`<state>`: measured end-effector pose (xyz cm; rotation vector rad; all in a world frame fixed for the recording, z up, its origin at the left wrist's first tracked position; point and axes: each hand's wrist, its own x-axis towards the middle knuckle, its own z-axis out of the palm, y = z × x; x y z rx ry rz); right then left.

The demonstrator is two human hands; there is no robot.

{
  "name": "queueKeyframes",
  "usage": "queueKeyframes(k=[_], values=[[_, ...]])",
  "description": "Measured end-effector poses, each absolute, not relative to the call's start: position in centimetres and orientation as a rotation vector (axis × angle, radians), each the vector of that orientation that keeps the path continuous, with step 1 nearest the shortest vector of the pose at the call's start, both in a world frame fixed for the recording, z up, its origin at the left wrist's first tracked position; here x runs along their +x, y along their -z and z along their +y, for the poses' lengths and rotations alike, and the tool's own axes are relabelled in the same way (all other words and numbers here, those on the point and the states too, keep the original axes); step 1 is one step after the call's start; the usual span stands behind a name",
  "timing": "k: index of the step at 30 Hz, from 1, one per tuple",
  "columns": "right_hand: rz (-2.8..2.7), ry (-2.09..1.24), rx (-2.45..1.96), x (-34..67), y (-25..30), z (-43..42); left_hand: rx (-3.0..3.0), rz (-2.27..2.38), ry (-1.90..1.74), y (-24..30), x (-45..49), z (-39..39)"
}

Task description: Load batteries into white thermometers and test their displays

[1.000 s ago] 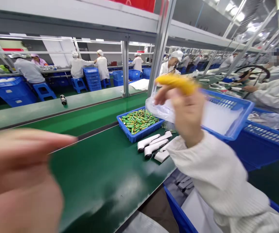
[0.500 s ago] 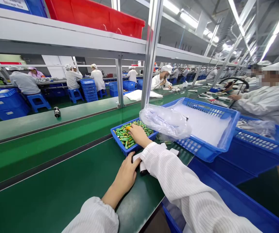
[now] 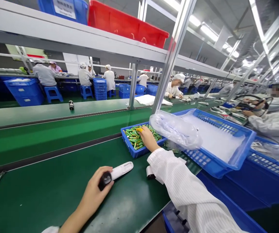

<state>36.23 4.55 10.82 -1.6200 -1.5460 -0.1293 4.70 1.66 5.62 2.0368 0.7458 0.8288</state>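
My left hand [image 3: 94, 191] grips a white handheld device [image 3: 116, 172] by its dark head end, and the device lies across the green bench top [image 3: 57, 191]. My right hand [image 3: 148, 138] reaches into a small blue tray [image 3: 129, 147] full of green batteries [image 3: 132, 136], a yellow cot on one fingertip; its fingers curl down among the batteries, and whether any is held is hidden. More white devices [image 3: 151, 171] lie beside my right sleeve.
A large blue crate [image 3: 227, 161] lined with white foam and a clear plastic bag [image 3: 175, 129] stands to the right. A green conveyor belt [image 3: 57, 129] runs behind the bench. Metal posts [image 3: 171, 58] carry a shelf with red bins [image 3: 129, 24]. People in white coats work around.
My left hand has pulled one white device away from the pile toward the left. My right hand stays in the battery tray. The view has shifted slightly.
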Motion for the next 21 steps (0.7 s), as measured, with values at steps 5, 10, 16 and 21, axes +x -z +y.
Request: queueKeyframes(k=[5,10,16,21], values=[[-1.169,-0.064,-1.411,34.0,-12.9,5.5,1.041,0.963,-1.133,-5.8,-1.8,3.0],[-1.052,-0.573,-1.208,26.2,-14.5,5.9,0.508,0.765,-1.208,-7.5,-3.5,4.5],[-1.025,-1.193,-1.031,17.5,-11.8,4.4,0.523,0.679,-1.075,-8.3,-4.0,4.2],[-0.932,-1.459,-0.958,16.3,-9.1,3.1,0.499,0.679,-1.068,-7.7,-4.0,4.0]])
